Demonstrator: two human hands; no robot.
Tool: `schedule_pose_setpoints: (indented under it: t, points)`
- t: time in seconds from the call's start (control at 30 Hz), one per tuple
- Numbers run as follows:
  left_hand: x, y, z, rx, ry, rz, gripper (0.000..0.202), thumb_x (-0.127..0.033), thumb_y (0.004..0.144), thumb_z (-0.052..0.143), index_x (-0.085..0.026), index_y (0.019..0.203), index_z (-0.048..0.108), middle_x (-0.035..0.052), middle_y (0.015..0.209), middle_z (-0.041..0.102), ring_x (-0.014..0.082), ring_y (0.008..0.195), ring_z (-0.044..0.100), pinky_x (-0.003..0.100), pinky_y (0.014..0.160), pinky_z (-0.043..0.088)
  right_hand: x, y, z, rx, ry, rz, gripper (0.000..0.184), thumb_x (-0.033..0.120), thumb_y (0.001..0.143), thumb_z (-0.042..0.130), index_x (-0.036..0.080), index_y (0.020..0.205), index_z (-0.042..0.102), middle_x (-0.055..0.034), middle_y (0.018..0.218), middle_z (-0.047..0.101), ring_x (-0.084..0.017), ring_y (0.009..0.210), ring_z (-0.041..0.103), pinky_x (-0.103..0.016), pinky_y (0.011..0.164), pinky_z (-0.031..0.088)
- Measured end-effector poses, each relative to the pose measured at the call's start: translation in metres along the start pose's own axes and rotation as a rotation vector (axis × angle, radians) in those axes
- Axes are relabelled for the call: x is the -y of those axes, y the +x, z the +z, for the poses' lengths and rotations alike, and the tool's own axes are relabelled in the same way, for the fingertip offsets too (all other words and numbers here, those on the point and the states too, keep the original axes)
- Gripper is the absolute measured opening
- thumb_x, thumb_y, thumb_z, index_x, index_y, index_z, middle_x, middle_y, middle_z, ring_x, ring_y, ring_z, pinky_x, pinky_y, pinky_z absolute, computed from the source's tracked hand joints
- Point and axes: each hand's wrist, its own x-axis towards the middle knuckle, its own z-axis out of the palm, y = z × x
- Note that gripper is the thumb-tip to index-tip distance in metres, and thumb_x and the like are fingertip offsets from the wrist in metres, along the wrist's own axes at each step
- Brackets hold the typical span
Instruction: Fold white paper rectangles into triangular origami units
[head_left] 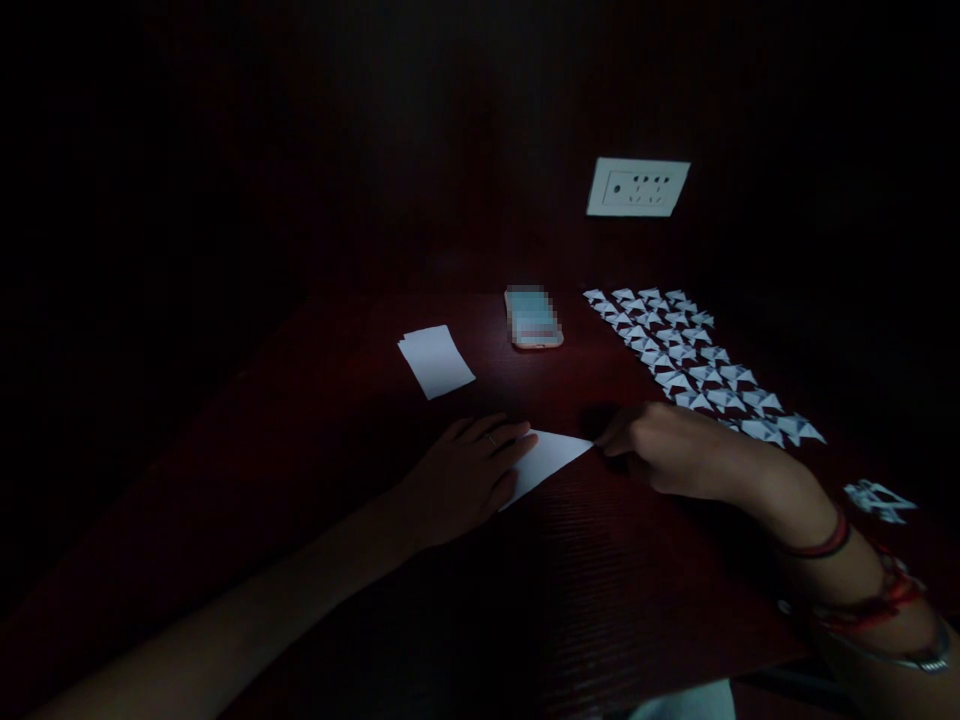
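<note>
A folded white paper sheet point(547, 460) lies on the dark red table point(600, 600) between my hands. My left hand point(465, 475) lies flat on the sheet's left part, fingers stretched out, a ring on one finger. My right hand point(667, 445) pinches the sheet's right tip with closed fingers. Red cords and a bracelet circle my right wrist.
A small stack of white paper point(436, 360) lies at the back left. A phone point(533, 318) rests behind the sheet. Several folded paper pieces point(697, 365) lie in rows at the right, another one point(879, 498) further right. A white wall socket point(637, 187) sits above the table.
</note>
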Motion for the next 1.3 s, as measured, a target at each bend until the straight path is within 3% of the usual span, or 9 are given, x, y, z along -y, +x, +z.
schedule_pose_setpoints:
  t: [0.13, 0.33, 0.53, 0.7, 0.87, 1.0, 1.13, 1.3]
  points:
    - [0.0, 0.001, 0.001, 0.001, -0.006, 0.012, 0.04, -0.026, 0.085, 0.034, -0.023, 0.124, 0.031, 0.0011, 0.129, 0.034, 0.0223, 0.118, 0.026, 0.041, 0.094, 0.025, -0.001, 0.004, -0.005, -0.016, -0.012, -0.014, 0.024, 0.005, 0.067, 0.048, 0.018, 0.079, 0.065, -0.0037, 0.08, 0.064, -0.016, 0.077, 0.057, -0.027, 0.073, 0.043]
    - [0.0, -0.001, 0.002, -0.079, -0.045, 0.04, 0.039, -0.022, 0.083, 0.037, -0.02, 0.122, 0.035, 0.0052, 0.125, 0.036, 0.0224, 0.12, 0.024, 0.041, 0.096, 0.025, 0.007, 0.024, 0.006, -0.288, 0.146, 0.018, 0.024, 0.016, 0.078, 0.042, 0.015, 0.097, 0.058, -0.0063, 0.092, 0.058, -0.015, 0.085, 0.053, -0.029, 0.078, 0.04]
    - [-0.003, -0.003, -0.001, -0.111, -0.096, 0.035, 0.044, -0.02, 0.082, 0.039, -0.019, 0.125, 0.028, 0.0065, 0.125, 0.035, 0.0215, 0.117, 0.028, 0.04, 0.096, 0.027, 0.014, 0.039, 0.03, -0.226, 0.326, 0.104, 0.011, 0.02, 0.073, 0.053, 0.014, 0.081, 0.058, -0.004, 0.079, 0.055, -0.012, 0.072, 0.051, -0.025, 0.067, 0.039]
    - [-0.001, -0.002, -0.001, -0.151, -0.19, -0.072, 0.044, -0.028, 0.084, 0.041, -0.019, 0.124, 0.028, 0.0079, 0.122, 0.035, 0.02, 0.112, 0.033, 0.036, 0.094, 0.031, 0.013, 0.041, 0.036, -0.197, 0.454, 0.196, 0.006, 0.017, 0.07, 0.053, 0.015, 0.073, 0.058, -0.0026, 0.072, 0.057, -0.01, 0.064, 0.05, -0.022, 0.058, 0.037]
    - [0.002, 0.002, -0.002, -0.16, -0.314, -0.115, 0.022, -0.029, 0.081, 0.047, -0.02, 0.101, 0.05, 0.0032, 0.097, 0.045, 0.0159, 0.093, 0.043, 0.032, 0.085, 0.037, 0.017, 0.039, 0.036, -0.187, 0.492, 0.161, 0.009, 0.011, 0.069, 0.049, 0.015, 0.07, 0.058, -0.0021, 0.07, 0.058, -0.01, 0.06, 0.05, -0.021, 0.056, 0.037]
    - [-0.002, 0.004, -0.009, -0.193, -0.42, -0.124, 0.008, -0.022, 0.08, 0.047, -0.018, 0.081, 0.054, 0.0008, 0.086, 0.046, 0.0131, 0.084, 0.045, 0.028, 0.077, 0.039, 0.023, 0.036, 0.031, -0.19, 0.509, 0.114, 0.011, 0.009, 0.07, 0.047, 0.014, 0.07, 0.056, -0.0021, 0.069, 0.056, -0.009, 0.06, 0.049, -0.02, 0.055, 0.036]
    - [-0.009, 0.01, -0.023, -0.24, -0.441, -0.137, 0.008, -0.015, 0.079, 0.047, -0.017, 0.075, 0.054, -0.0002, 0.08, 0.046, 0.0121, 0.079, 0.045, 0.026, 0.072, 0.039, 0.028, 0.032, 0.024, -0.317, 0.454, 0.039, 0.011, 0.008, 0.073, 0.045, 0.014, 0.072, 0.055, -0.002, 0.072, 0.053, -0.01, 0.066, 0.048, -0.021, 0.061, 0.037]
    - [-0.023, 0.026, -0.039, -0.318, -0.362, -0.108, 0.009, -0.016, 0.079, 0.045, -0.017, 0.075, 0.053, 0.0008, 0.08, 0.044, 0.0136, 0.079, 0.043, 0.027, 0.07, 0.038, 0.036, 0.026, 0.015, -0.497, 0.405, 0.005, 0.01, 0.018, 0.078, 0.046, 0.016, 0.079, 0.056, -0.0017, 0.074, 0.049, -0.011, 0.069, 0.046, -0.023, 0.063, 0.036]
